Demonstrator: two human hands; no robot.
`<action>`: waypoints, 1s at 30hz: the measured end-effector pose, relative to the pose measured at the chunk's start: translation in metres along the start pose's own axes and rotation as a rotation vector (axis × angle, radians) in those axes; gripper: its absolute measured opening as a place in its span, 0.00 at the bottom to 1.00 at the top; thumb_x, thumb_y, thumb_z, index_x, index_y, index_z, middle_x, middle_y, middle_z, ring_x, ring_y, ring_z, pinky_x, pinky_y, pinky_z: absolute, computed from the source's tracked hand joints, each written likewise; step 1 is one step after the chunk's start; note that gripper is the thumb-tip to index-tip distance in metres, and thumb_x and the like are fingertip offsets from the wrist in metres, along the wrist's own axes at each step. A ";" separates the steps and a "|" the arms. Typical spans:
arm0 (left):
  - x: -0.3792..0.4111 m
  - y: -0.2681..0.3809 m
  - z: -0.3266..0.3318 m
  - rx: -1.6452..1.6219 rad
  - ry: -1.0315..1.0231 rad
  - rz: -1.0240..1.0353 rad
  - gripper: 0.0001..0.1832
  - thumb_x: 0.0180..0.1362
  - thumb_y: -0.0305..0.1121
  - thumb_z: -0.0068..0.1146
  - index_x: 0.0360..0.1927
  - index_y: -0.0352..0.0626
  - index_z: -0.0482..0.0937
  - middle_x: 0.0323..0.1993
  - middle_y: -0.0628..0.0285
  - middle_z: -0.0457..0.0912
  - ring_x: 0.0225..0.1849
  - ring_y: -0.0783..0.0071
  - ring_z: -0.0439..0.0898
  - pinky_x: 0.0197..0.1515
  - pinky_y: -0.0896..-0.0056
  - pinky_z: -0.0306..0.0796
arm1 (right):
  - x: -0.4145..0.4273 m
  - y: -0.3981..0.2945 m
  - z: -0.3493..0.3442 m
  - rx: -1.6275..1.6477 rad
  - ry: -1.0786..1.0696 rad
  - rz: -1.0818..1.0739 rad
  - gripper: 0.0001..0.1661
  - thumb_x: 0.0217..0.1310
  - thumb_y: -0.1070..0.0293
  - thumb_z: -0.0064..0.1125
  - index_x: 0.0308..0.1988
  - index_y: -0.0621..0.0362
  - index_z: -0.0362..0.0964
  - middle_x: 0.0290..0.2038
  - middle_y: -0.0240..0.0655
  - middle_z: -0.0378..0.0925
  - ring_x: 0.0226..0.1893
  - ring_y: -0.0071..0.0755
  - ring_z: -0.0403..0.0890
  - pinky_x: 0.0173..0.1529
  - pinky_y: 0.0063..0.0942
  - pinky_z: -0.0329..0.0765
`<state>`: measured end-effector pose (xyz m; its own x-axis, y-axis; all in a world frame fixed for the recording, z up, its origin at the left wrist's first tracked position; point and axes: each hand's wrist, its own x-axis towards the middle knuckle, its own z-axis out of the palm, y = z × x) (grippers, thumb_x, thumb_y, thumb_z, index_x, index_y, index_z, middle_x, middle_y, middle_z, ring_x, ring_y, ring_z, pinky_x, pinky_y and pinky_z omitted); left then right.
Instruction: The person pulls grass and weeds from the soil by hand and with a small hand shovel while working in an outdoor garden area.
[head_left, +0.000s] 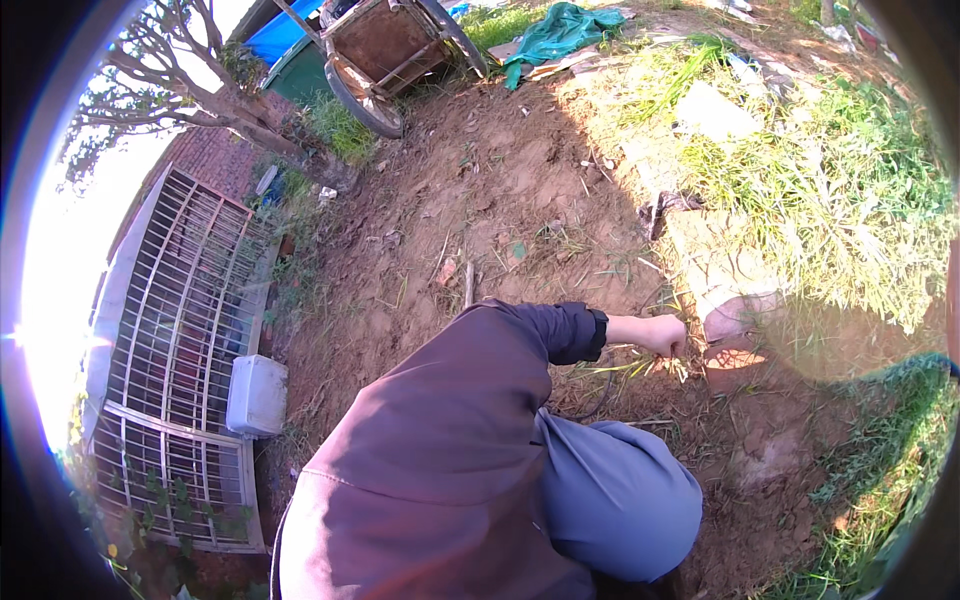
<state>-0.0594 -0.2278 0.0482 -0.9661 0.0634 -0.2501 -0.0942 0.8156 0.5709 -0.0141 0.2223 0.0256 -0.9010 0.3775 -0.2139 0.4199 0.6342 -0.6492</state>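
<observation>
My left hand (666, 335) is closed in a fist at the end of a dark jacket sleeve (574, 330). It grips a small bunch of grass (626, 369), whose pale stem ends show just below the fist. Loose stalks and bare soil surround it, and a pinkish stone or block (739, 316) lies right beside it. Below the arm is my bent knee in grey-blue trousers (622, 495). A thin, dark curved thing (604, 394) shows between arm and knee; I cannot tell what it is. My right hand is out of view.
A heap of sunlit grass (817, 217) lies at the upper right, with green weeds (892, 450) below. A two-wheeled cart (386, 41) and a green sheet (562, 34) are at the top. On the left stand a tree (262, 135), a metal grille (176, 360) and a white plastic container (256, 396).
</observation>
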 end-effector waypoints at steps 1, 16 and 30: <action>0.016 -0.003 -0.024 0.017 0.019 0.008 0.10 0.35 0.31 0.65 0.25 0.43 0.83 0.22 0.57 0.81 0.26 0.63 0.80 0.29 0.65 0.72 | 0.001 0.000 0.001 0.000 0.000 0.005 0.21 0.50 0.58 0.65 0.22 0.65 0.69 0.12 0.33 0.66 0.10 0.25 0.64 0.16 0.28 0.62; 0.239 0.029 -0.362 0.391 0.502 -0.158 0.53 0.37 0.66 0.60 0.59 0.33 0.63 0.56 0.43 0.68 0.57 0.52 0.68 0.59 0.59 0.62 | -0.028 0.036 -0.035 0.084 0.135 0.147 0.20 0.48 0.61 0.67 0.23 0.68 0.70 0.14 0.35 0.69 0.13 0.28 0.67 0.20 0.32 0.65; 0.247 0.192 -0.046 0.349 -0.133 0.621 0.18 0.51 0.31 0.56 0.48 0.43 0.74 0.48 0.53 0.72 0.54 0.58 0.69 0.56 0.62 0.65 | -0.160 0.118 -0.155 -0.015 0.550 0.341 0.15 0.44 0.64 0.69 0.22 0.64 0.73 0.16 0.34 0.75 0.18 0.22 0.74 0.26 0.26 0.72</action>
<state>-0.3268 -0.0823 0.1323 -0.7769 0.6261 -0.0664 0.5662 0.7409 0.3612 0.1961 0.3413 0.0960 -0.5305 0.8477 0.0018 0.6776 0.4254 -0.5999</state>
